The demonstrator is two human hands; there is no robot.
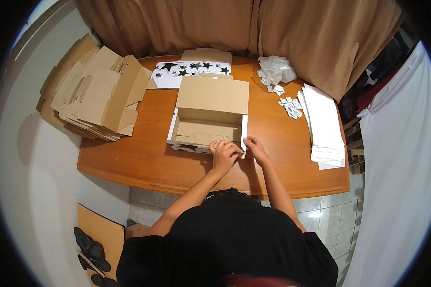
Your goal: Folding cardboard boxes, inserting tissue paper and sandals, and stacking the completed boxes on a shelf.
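Both hands meet at the near right corner of an open cardboard box (208, 117): the left hand (223, 154) curls over the front wall while the right hand (255, 148) pinches the corner flap, seemingly to steady the fold. Lid tilted back, the box sits mid-way on a wooden table (143, 158). Flat cardboard blanks (96, 93) lie stacked at the left, white sheets (324, 126) at the right, brown curtains (273, 28) behind.

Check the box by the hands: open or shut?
Open. The box has its lid flap standing back, and the brown inside shows, seemingly empty. Both hands rest at its near right corner.
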